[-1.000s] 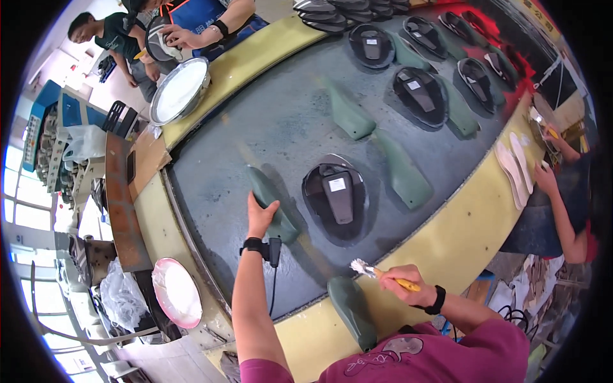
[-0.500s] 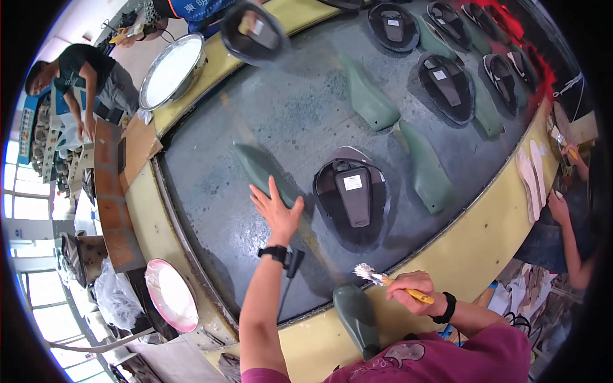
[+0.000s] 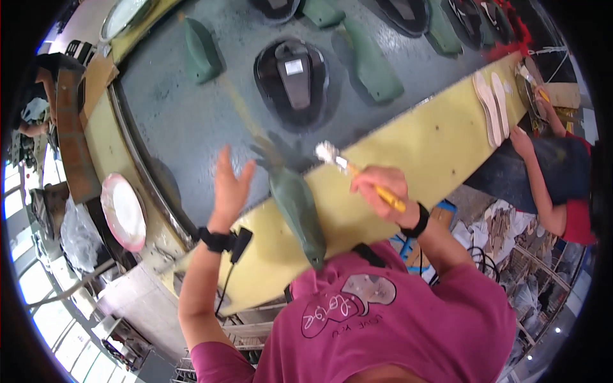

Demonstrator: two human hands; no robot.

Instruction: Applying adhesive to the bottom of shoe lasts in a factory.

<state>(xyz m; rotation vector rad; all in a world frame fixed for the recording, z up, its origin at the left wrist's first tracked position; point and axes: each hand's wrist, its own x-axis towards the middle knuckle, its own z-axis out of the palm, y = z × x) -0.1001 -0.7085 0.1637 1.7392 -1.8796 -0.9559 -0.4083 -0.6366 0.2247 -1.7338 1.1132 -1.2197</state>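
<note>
My left hand (image 3: 231,188) is raised over the near edge of the table, thumb and fingers apart, holding nothing. In my right hand (image 3: 383,190) is a brush (image 3: 345,165) with a yellow handle and a white-coated tip, pointing up and left. A dark green shoe last (image 3: 295,210) lies between my hands on the yellow table border, its lower end against my shirt. Farther off, on the grey surface, sits a black shoe upper (image 3: 290,83) with a dark insole and white label inside. Green lasts (image 3: 367,60) (image 3: 201,51) lie on either side of it.
A pink-rimmed bowl (image 3: 107,214) of white paste stands at the left, and a metal bowl (image 3: 105,32) at the far left. More uppers and lasts line the far right. At the right, a co-worker's hand (image 3: 522,142) is beside pale insoles (image 3: 488,108) on the yellow border (image 3: 440,140).
My view has tilted down toward my body. My left hand has drawn back from the last on the grey surface toward the near one. The right hand still holds the brush.
</note>
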